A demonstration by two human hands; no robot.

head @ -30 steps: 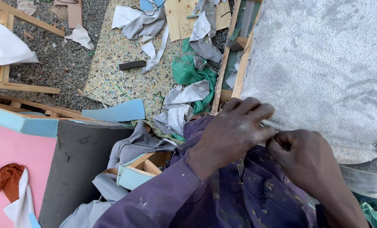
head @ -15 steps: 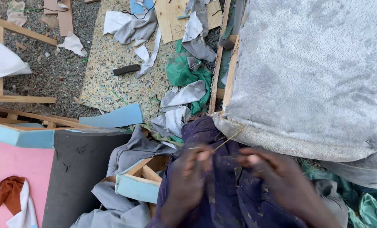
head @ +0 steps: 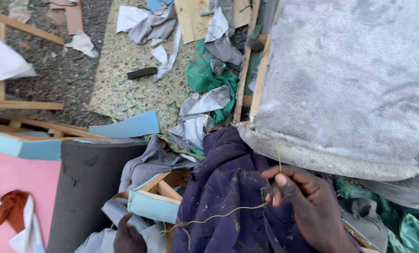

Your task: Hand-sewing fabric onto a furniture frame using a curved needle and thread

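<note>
below fuzzy grey cushion (head: 350, 84), r hand (head: 308, 206) pinching thin thread (head: 218, 217)

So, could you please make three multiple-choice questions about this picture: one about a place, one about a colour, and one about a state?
1. Where is the small dark block?
A. on the speckled foam sheet
B. on the pink panel
C. in the right hand

2. What colour is the panel at the lower left?
A. yellow
B. pink
C. white

3. What is the right hand doing?
A. lying flat and open
B. pinching a thin thread
C. gripping a hammer

Answers:
1 A: the small dark block lies on the speckled foam sheet.
2 B: the panel is plainly pink.
3 B: the right hand has its fingers closed on the thread, which runs up to the grey cushion.
</note>
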